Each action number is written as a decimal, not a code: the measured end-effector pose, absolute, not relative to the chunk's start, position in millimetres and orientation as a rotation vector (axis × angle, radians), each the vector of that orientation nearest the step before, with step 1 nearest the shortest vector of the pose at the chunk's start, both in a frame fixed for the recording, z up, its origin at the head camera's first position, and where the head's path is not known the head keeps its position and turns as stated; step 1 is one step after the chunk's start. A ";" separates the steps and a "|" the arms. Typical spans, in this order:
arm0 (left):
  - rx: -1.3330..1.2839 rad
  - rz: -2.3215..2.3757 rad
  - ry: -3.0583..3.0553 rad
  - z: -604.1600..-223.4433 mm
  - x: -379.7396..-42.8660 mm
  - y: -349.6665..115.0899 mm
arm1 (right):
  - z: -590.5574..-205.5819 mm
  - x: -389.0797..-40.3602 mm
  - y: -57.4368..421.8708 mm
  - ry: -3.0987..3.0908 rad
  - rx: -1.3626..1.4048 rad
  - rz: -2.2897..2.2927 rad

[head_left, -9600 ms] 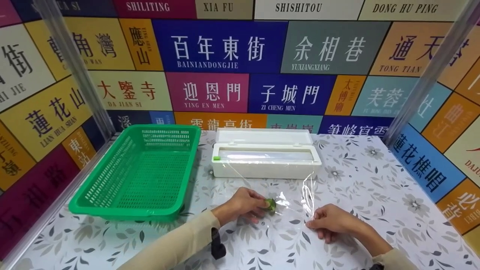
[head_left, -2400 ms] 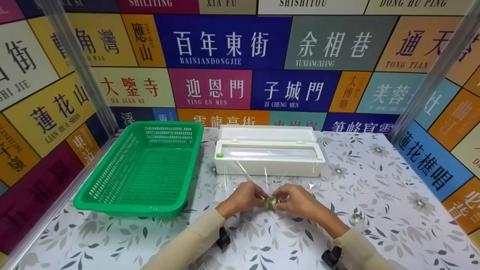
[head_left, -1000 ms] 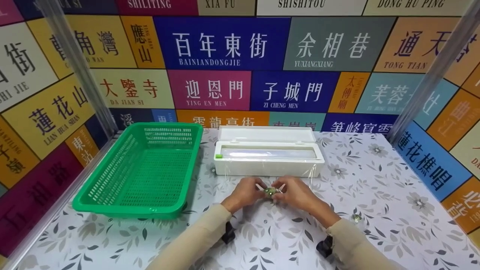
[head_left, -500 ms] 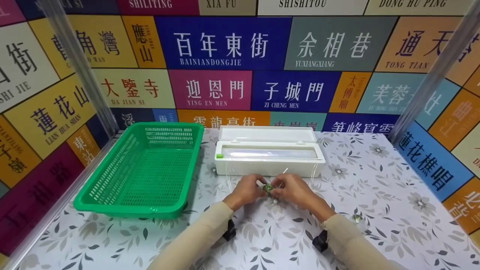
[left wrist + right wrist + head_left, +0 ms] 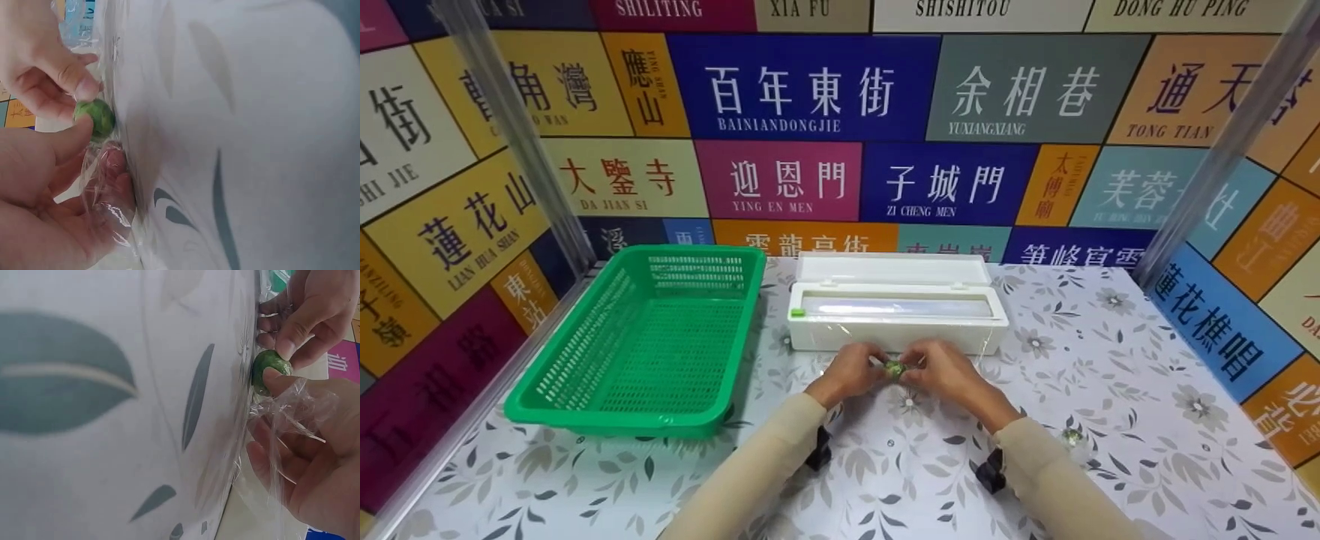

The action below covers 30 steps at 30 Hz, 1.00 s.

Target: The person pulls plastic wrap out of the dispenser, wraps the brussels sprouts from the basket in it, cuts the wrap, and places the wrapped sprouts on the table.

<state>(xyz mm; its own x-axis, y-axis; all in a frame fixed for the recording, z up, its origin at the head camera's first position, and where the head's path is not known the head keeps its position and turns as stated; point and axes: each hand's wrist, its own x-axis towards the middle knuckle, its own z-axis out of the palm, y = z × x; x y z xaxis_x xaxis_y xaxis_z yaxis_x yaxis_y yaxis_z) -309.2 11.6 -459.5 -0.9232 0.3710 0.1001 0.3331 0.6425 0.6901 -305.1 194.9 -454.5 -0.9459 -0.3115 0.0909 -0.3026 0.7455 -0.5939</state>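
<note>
A small round green ball (image 5: 895, 368), leafy-looking and of unclear kind, lies low over the table with clear plastic film about it. My left hand (image 5: 855, 372) pinches it from the left, thumb pressed on its near side; in the left wrist view, film (image 5: 104, 211) crosses that hand's fingers. From the other side my right hand (image 5: 943, 370) pinches the ball and film, its thumb on the green surface (image 5: 271, 360). Crumpled film (image 5: 289, 408) drapes over my right fingers. Just behind both hands stands a white cling film dispenser (image 5: 896, 335), lid raised, film leading out.
A green perforated basket (image 5: 607, 427) stands to the left. Another film-wrapped green ball (image 5: 1072, 436) lies on the table beside my right forearm. The patterned tablecloth (image 5: 1132, 360) covers the table, with lettered wall panels (image 5: 802, 82) behind and on both sides.
Earlier my right hand held the film's edge out to the right; now both hands meet at the ball. Lately they moved away from me, bringing the ball closer to the dispenser.
</note>
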 end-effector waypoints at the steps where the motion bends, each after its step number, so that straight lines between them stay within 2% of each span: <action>1: 0.600 1.171 2.810 -459.7 -308.9 12.1 | -454.8 -306.0 194.6 2.929 -0.521 -0.992; 30: 0.523 1.229 2.867 -461.4 -317.0 17.0 | -455.0 -315.8 192.6 2.898 -0.293 -1.015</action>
<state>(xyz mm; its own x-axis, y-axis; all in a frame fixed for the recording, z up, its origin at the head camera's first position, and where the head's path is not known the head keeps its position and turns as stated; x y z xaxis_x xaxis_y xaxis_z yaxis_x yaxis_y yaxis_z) -317.0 17.0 -461.4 -0.9450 0.2915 0.1483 0.3084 0.6434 0.7006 -315.8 192.6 -455.0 -0.9803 -0.1971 0.0093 -0.1598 0.7655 -0.6233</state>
